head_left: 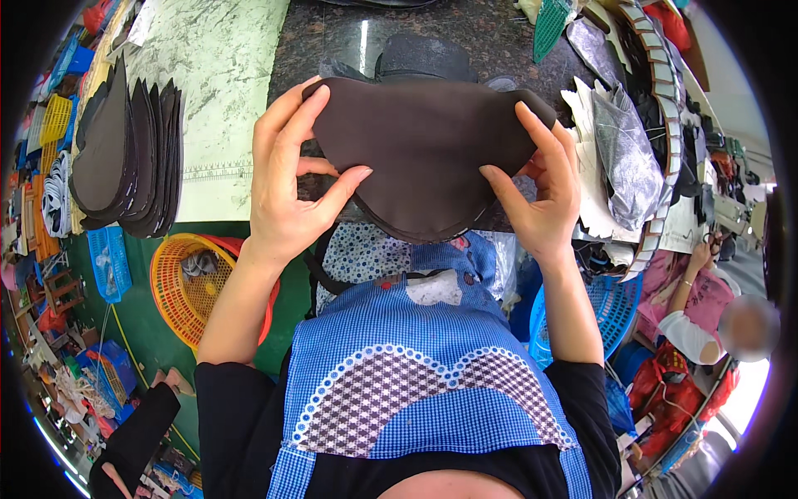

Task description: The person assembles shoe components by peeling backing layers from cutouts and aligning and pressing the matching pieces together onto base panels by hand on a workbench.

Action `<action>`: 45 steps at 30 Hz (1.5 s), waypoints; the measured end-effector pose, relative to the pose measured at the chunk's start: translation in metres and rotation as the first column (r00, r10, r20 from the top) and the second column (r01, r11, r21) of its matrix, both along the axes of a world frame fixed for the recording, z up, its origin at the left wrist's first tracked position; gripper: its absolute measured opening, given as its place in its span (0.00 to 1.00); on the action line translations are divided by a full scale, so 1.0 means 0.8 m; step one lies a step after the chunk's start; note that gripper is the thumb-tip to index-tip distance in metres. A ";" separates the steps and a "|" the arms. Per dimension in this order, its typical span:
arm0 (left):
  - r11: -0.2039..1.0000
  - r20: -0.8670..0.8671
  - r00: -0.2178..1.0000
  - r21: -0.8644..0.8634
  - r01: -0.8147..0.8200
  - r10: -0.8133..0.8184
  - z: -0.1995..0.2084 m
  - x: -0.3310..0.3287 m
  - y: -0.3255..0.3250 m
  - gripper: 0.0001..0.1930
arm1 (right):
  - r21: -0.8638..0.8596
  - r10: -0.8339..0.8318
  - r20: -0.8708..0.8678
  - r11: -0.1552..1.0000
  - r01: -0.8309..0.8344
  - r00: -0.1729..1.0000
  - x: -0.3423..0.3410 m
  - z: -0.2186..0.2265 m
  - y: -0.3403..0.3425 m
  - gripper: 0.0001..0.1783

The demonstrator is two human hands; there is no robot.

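Note:
Between both hands I hold up a small layered stack of dark cut material pieces [416,150], broad at the top with a rounded lower edge. My left hand [289,179] pinches its left side, the thumb on the near face and fingers at the upper corner. On the opposite side my right hand [544,183] grips the right corner, its thumb against the face and some fingers hidden behind. Just beyond the pieces, a black block-like object [424,56] rests on the dark speckled tabletop [332,33].
Several similar dark cut pieces [129,158] lie at left on a pale board [220,108]. A grey plastic-wrapped bundle [628,158] is at right. Below the table edge are a yellow basket [162,291] and a blue basket [611,312]. Another person [694,320] works at far right.

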State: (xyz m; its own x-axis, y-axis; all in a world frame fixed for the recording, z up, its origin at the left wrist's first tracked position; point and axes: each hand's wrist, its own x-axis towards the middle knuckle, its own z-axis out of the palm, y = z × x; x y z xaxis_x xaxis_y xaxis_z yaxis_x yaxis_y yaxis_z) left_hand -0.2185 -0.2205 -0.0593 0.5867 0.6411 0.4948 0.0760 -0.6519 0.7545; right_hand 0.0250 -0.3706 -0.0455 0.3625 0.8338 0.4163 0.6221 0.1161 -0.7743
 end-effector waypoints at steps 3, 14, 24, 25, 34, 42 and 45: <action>0.997 -0.024 0.999 0.074 -0.022 0.024 -0.001 0.002 -0.001 0.44 | -0.030 -0.016 0.042 0.999 0.017 0.999 0.000 -0.005 0.000 0.40; 0.988 -0.105 0.992 -0.128 -0.084 0.071 -0.005 0.012 0.014 0.39 | -0.252 -0.104 -0.130 0.965 0.069 0.986 -0.001 0.010 0.010 0.39; 0.856 -0.181 0.960 0.508 -0.094 0.213 0.021 0.054 0.000 0.16 | -0.261 -0.047 -0.092 0.965 0.021 0.995 0.005 0.011 0.012 0.37; 0.857 -0.214 0.973 0.513 0.040 0.082 0.021 0.059 -0.015 0.17 | -0.211 -0.008 -0.083 0.978 -0.010 0.997 0.004 0.013 0.014 0.35; 0.900 -0.593 0.804 0.328 0.288 -0.041 0.029 0.065 -0.018 0.37 | -0.249 -0.136 -0.162 0.964 0.093 0.977 0.019 0.011 0.026 0.22; 0.917 -0.636 0.766 0.245 0.315 -0.093 0.033 0.068 -0.009 0.59 | -0.161 -0.307 0.250 0.922 0.352 0.918 0.062 0.004 0.045 0.23; 0.923 -0.655 0.752 0.242 0.300 -0.072 0.031 0.064 -0.009 0.66 | 0.021 -0.244 0.298 0.968 0.250 0.923 0.046 0.027 0.046 0.23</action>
